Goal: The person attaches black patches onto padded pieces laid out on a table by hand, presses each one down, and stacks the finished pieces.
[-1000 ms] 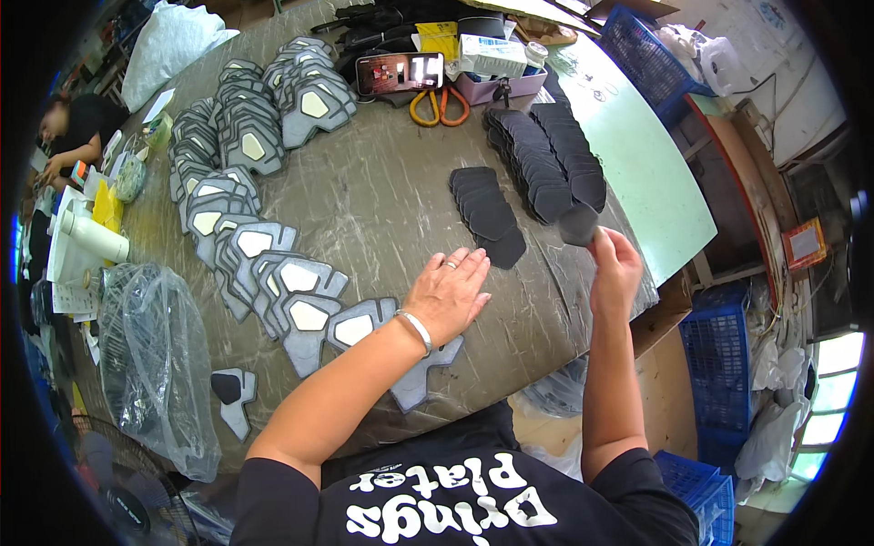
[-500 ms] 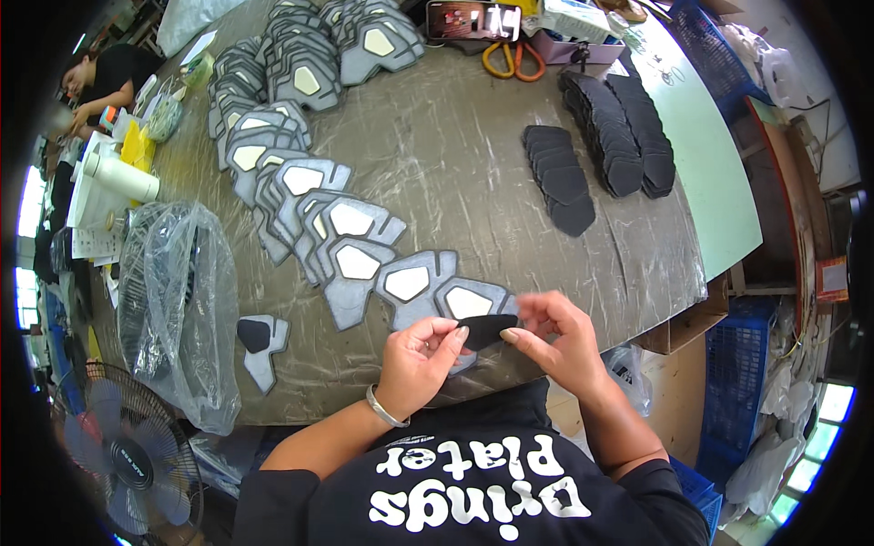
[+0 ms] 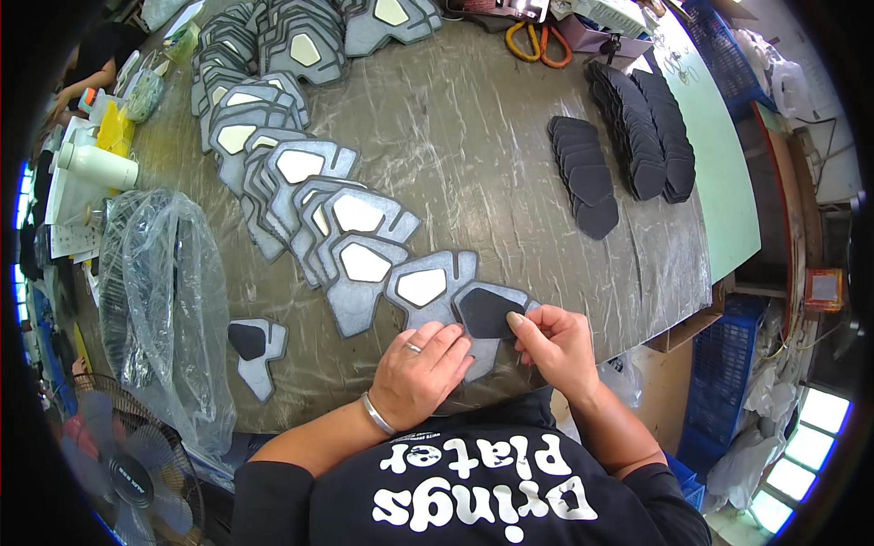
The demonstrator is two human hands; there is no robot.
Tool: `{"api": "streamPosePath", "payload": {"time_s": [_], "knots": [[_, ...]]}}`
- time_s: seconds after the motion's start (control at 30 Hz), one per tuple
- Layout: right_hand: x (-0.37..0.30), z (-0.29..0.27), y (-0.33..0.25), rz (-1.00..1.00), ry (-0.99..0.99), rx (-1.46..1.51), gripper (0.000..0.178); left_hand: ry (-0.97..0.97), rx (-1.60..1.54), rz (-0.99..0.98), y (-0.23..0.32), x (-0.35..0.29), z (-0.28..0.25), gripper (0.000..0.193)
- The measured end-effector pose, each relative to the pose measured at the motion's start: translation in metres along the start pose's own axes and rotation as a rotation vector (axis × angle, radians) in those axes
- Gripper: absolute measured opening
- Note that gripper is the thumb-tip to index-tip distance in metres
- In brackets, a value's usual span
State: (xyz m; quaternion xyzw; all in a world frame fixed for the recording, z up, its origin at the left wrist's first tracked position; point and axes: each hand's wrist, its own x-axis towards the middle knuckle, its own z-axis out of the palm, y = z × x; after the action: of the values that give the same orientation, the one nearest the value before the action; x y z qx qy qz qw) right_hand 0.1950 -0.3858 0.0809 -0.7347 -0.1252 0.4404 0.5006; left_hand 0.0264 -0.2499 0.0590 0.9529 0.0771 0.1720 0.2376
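A black pentagon-shaped patch (image 3: 486, 315) lies over the inset of the nearest grey cut piece (image 3: 482, 362), hiding its white area. My right hand (image 3: 559, 346) pinches the patch's right edge between thumb and forefinger. Palm down, my left hand (image 3: 417, 375) rests at the lower left of this piece, fingers extended and holding nothing; a ring and a bracelet show on it. Just beyond is another grey piece (image 3: 435, 314) with a bare white inset (image 3: 422, 288). Off to the left lies a separate grey piece (image 3: 257, 371) with a black patch (image 3: 247, 342) on its inset.
Overlapping grey pieces (image 3: 300, 166) curve toward the far left. Stacks of black patches (image 3: 583, 177) lie at the right, below orange-handled scissors (image 3: 539, 45). Clear plastic bags (image 3: 173, 309), a white bottle (image 3: 98, 167) and a fan (image 3: 132, 478) are on the left. Another person sits far left.
The black patch has gone from between both hands down onto the nearest grey piece. My left hand has let go and lowered flat; my right hand keeps its pinch. The view has shifted slightly.
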Motion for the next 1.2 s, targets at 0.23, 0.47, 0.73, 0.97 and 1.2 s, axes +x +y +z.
{"api": "streamPosePath", "payload": {"time_s": [0.23, 0.47, 0.73, 0.97, 1.2], "knots": [[0.004, 0.003, 0.002, -0.006, 0.033, -0.094, 0.023, 0.046, -0.034, -0.041, -0.001, -0.001, 0.003, 0.044], [0.005, 0.004, 0.002, -0.025, 0.037, -0.137, 0.023, -0.051, 0.068, -0.031, -0.002, 0.003, 0.004, 0.053], [0.007, 0.002, 0.0, -0.056, 0.034, -0.243, 0.026, -0.042, 0.11, -0.043, 0.0, 0.003, 0.008, 0.054], [0.009, 0.004, 0.001, -0.214, 0.105, -0.447, 0.028, -0.072, 0.238, -0.002, 0.004, 0.013, 0.015, 0.057], [0.004, 0.003, -0.015, -0.169, 0.17, -0.918, 0.023, -0.152, 0.301, 0.034, 0.002, 0.021, 0.017, 0.05]]}}
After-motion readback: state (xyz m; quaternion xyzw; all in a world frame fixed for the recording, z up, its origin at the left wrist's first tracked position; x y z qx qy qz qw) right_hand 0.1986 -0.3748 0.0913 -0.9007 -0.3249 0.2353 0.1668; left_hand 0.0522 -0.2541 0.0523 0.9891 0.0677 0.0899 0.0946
